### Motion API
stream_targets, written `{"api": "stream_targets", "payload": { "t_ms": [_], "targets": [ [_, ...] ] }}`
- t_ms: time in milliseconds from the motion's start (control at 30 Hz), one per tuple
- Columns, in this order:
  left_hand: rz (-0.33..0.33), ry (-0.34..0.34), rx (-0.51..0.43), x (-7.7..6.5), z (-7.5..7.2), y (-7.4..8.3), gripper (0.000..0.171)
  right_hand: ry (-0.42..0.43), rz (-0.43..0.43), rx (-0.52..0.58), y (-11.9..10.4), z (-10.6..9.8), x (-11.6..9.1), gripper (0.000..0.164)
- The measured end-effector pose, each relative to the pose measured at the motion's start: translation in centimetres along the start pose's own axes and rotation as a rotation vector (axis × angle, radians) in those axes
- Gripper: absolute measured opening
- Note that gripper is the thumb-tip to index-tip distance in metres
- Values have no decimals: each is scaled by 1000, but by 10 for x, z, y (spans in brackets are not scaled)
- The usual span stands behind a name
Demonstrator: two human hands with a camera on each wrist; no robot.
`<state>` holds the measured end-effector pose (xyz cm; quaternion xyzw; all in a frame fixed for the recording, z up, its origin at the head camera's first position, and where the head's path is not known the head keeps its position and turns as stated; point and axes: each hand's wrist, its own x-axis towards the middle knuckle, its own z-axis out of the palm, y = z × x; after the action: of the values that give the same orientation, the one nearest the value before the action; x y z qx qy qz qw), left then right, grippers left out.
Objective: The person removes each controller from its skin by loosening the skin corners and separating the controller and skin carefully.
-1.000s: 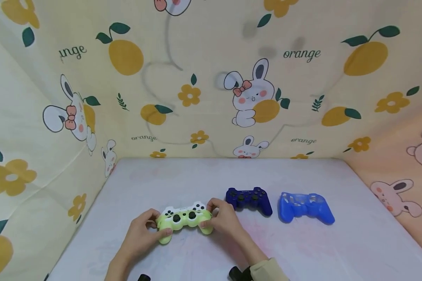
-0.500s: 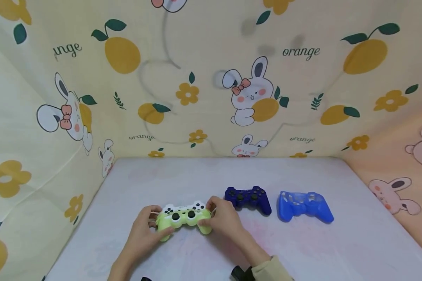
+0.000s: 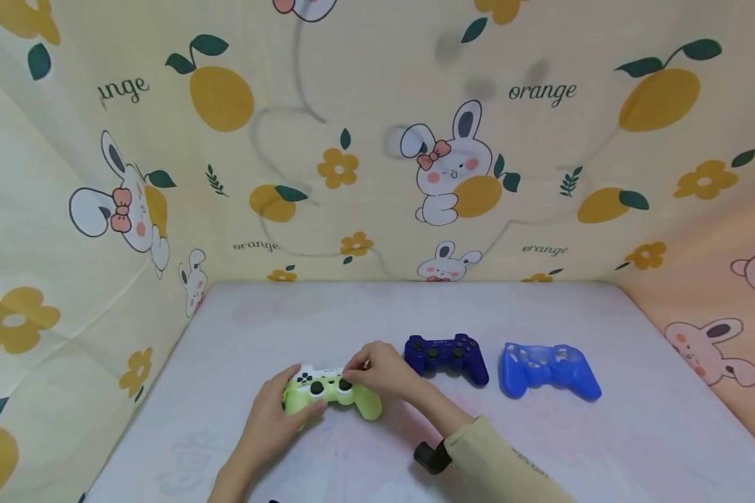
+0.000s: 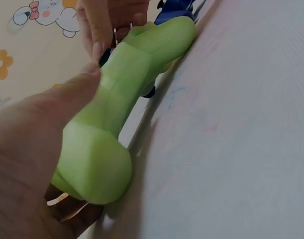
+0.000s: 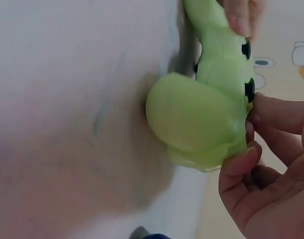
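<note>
Under the right fingers (image 3: 354, 366), curled and pinching at the top right edge of the pad (image 3: 330, 390), sits the lip of the green skin (image 5: 201, 119), with white shell showing along the far edge only. Gripped by the left hand (image 3: 275, 412) at the opposite grip, thumb laid over the front and the other fingers wrapped beneath, out of sight. Lying low on the table (image 3: 289, 314), just in front of the person, long axis running left to right, sticks and buttons facing up. Seen from the left wrist, green grip (image 4: 99, 164) bulging past the palm, with the right fingertips (image 4: 99, 30) at the far end. Seen from the right wrist, thumb and forefinger closed on the skin's edge beside a black stick. Equally near, both hands, one at each end; right hand (image 3: 380, 370) reaching across from the right, over the top edge. Just right of that hand, and apart from it, a dark blue pad (image 3: 447, 356); farther right again, an empty blue skin (image 3: 550, 370), well clear of both hands. Behind all, a printed cloth backdrop (image 3: 377, 140).
</note>
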<state>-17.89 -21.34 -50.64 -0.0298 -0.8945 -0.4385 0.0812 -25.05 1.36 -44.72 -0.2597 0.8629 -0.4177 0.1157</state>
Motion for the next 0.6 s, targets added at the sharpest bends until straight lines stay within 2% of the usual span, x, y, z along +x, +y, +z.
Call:
{"api": "stream_targets", "payload": {
  "t_ms": [167,433,600],
  "targets": [
    [20,18,-22,0,2,1,81,-31,-5,22,1,-1,6,8],
    [49,48,-40,2,6,1,79,-41,-19,-58,-1,5,11,14],
    [50,62,-68,3,6,1,73,-51,21,-62,-6,4,12,15]
  ]
}}
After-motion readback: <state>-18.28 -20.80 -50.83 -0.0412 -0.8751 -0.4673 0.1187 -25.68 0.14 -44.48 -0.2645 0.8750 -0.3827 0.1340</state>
